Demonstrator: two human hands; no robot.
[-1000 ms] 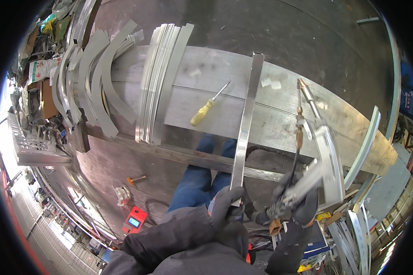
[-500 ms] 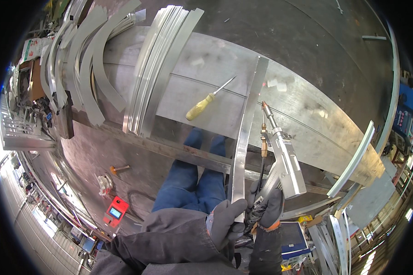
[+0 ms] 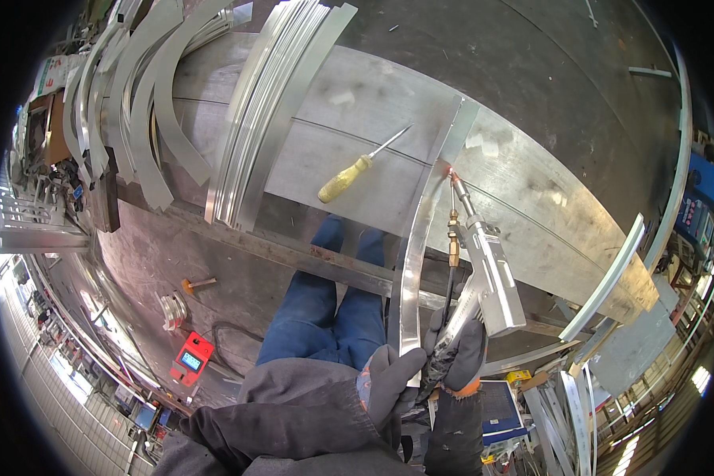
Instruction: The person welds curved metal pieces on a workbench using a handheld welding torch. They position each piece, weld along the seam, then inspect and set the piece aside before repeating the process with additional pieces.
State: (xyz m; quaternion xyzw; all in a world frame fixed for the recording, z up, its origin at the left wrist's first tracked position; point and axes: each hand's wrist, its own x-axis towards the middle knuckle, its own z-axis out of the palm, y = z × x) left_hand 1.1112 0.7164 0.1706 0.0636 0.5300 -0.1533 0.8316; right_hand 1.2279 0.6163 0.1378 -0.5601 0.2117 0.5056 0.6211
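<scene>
My right hand [image 3: 462,358], in a grey glove, is wrapped round the handle of a silver welding gun [image 3: 490,266]. The gun's copper tip meets the right edge of a long, narrow metal strip [image 3: 414,262], and a small pinkish-red glow shows there. My left hand [image 3: 389,382], gloved as well, is closed on the strip's near end. From there the strip bends away across a large flat metal sheet [image 3: 357,87]. Left of the strip, a screwdriver [image 3: 345,178] with a yellowish handle lies on the sheet.
A bundle of metal strips [image 3: 266,119] lies across the sheet, with curved strips [image 3: 160,103] farther left. At the right stands a curved light bar [image 3: 607,278]. A red device with a screen [image 3: 191,358] and a hammer [image 3: 197,284] are at the lower left.
The gun's tip has moved left onto the strip's edge, where a glow now shows. The strip looks more bowed. Both hands keep their grip, and the whole view has shifted slightly.
</scene>
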